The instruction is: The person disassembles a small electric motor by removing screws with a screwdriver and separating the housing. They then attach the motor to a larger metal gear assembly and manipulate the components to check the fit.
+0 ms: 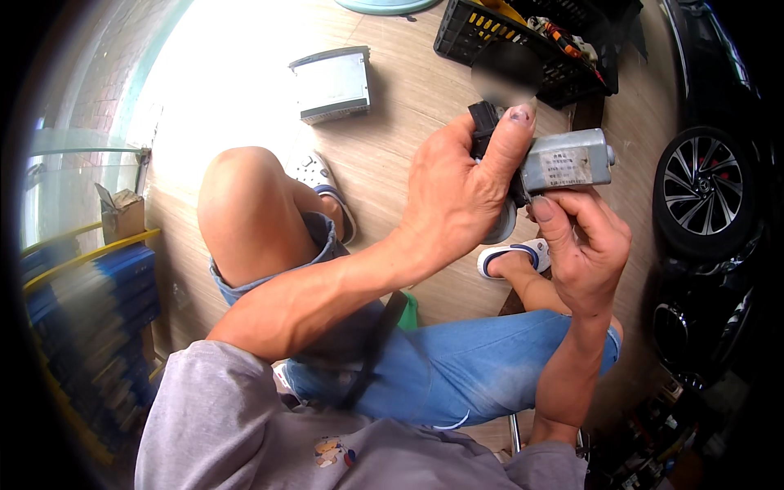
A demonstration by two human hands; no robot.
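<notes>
In front of me, above the floor, is a small electric motor [569,162] with a silver can, a pale printed label and a black housing at its left end. My left hand [457,184] is closed round the housing end, its thumb pressed along the top. Under the silver can, my right hand [594,245] has its fingers curled, with thumb and forefinger pinched against the lower edge by the housing. Those fingertips are partly hidden. A round grey part [500,227] shows below my left hand. Above the thumb lies a blurred dark patch.
A silver box-shaped device [331,82] stands on the wooden-look floor ahead. At the far right is a black plastic crate [463,34] holding tools and wires. A car wheel [701,184] is on the right. Shelving with blue boxes [122,286] and a cardboard box [122,216] lines the left.
</notes>
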